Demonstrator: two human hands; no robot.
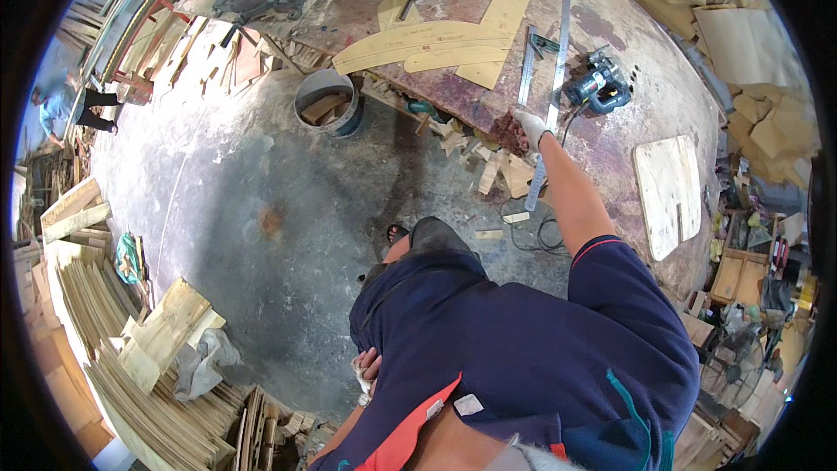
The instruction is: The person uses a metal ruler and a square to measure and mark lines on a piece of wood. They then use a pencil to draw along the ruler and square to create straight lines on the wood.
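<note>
My right hand (pixel 532 128), in a pale glove, reaches to the near edge of the stained worktable (pixel 602 135). Its fingers are closed at a reddish-brown, rag-like clump (pixel 508 133), whose exact kind is unclear. Beside that hand a long steel ruler (pixel 560 57) lies across the table and sticks out past the edge. A square (pixel 527 65) with a metal blade lies just beyond the fingers. To the right stands a blue-green jigsaw (pixel 598 85) with its cord. My left hand (pixel 367 370) is curled by my waist, with something whitish at it; what it grips is hidden.
Yellowish cut templates (pixel 436 44) cover the table's far left. A notched pale board (pixel 668 196) lies at its right. A bucket (pixel 329 103) with wood offcuts stands on the floor. Wood scraps (pixel 501 170) and a cable lie below the table edge. Stacked wooden strips (pixel 91 296) fill the left.
</note>
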